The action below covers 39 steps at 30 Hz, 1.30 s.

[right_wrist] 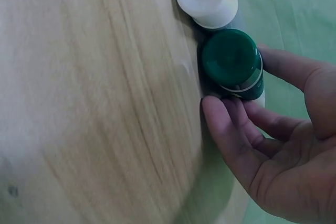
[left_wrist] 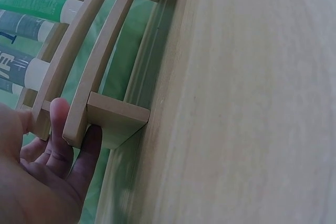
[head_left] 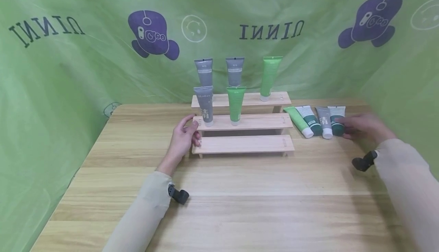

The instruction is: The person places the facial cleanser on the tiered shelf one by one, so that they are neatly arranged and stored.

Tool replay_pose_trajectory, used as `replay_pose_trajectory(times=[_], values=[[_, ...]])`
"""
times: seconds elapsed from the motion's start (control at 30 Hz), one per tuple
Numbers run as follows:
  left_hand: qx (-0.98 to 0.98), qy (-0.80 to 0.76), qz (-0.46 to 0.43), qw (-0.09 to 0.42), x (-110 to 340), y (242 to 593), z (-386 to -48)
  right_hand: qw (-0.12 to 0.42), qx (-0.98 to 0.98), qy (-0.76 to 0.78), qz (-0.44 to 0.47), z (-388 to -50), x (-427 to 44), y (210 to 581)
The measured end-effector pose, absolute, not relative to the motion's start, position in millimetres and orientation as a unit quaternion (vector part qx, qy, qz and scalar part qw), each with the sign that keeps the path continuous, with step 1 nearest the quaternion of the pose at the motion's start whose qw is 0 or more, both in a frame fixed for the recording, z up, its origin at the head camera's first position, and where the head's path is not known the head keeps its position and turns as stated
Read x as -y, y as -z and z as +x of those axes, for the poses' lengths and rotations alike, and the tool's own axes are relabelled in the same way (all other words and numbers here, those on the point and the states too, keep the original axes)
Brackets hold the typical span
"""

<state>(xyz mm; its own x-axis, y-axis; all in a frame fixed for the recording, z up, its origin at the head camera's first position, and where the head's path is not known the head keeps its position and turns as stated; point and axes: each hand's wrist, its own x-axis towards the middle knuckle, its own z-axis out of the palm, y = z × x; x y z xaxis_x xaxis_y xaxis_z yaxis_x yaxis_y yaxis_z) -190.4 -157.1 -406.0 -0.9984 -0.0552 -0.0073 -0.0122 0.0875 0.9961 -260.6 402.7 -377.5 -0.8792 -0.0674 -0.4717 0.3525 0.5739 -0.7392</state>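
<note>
My left hand (head_left: pixel 183 135) grips the left end of a three-tier wooden display rack (head_left: pixel 245 143), its fingers at the middle and lowest boards. On the rack's middle board a grey tube (head_left: pixel 205 105) and a green tube (head_left: pixel 236 105) stand cap down. Two grey tubes, one at the left (head_left: pixel 204 73) and one beside it (head_left: pixel 234 72), and a taller green tube (head_left: pixel 270 77) stand on the back board. At the right, my right hand (head_left: pixel 365 126) pinches a white and dark-green tube (right_wrist: pixel 233 61) lying on the table, thumb and fingers on either side of it.
Left of that tube lie a grey tube (head_left: pixel 324 121), another white and dark-green tube (head_left: pixel 310 119) and a light-green tube (head_left: pixel 299 121), side by side. The wooden table (head_left: pixel 260 206) extends in front of the rack. A green printed curtain (head_left: pixel 219 0) hangs close behind and at both sides.
</note>
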Motion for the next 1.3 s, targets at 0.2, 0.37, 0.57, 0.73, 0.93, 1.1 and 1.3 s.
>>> replay_pose_trajectory(times=[0.2,0.37,0.57,0.73,0.93,1.1,1.3], values=[[0.736,0.676,0.023,0.014,157,405,-190,0.235,-0.852,0.460,0.082,-262,-397,375],[0.737,0.675,0.022,0.015,158,405,-189,0.228,-0.851,0.466,0.086,-262,-396,378],[0.736,0.677,0.020,0.010,160,406,-190,0.222,-0.845,0.478,0.086,-264,-401,384],[0.731,0.681,0.029,-0.012,160,405,-191,0.219,-0.837,0.494,0.080,-258,-402,385],[0.731,0.682,0.031,-0.016,160,406,-193,0.211,-0.796,0.560,0.088,-246,-400,383],[0.731,0.682,0.023,-0.003,159,406,-191,0.212,-0.753,0.615,0.095,-238,-403,385],[0.736,0.676,0.021,0.011,158,406,-190,0.199,-0.758,0.618,0.069,-228,-407,386]])
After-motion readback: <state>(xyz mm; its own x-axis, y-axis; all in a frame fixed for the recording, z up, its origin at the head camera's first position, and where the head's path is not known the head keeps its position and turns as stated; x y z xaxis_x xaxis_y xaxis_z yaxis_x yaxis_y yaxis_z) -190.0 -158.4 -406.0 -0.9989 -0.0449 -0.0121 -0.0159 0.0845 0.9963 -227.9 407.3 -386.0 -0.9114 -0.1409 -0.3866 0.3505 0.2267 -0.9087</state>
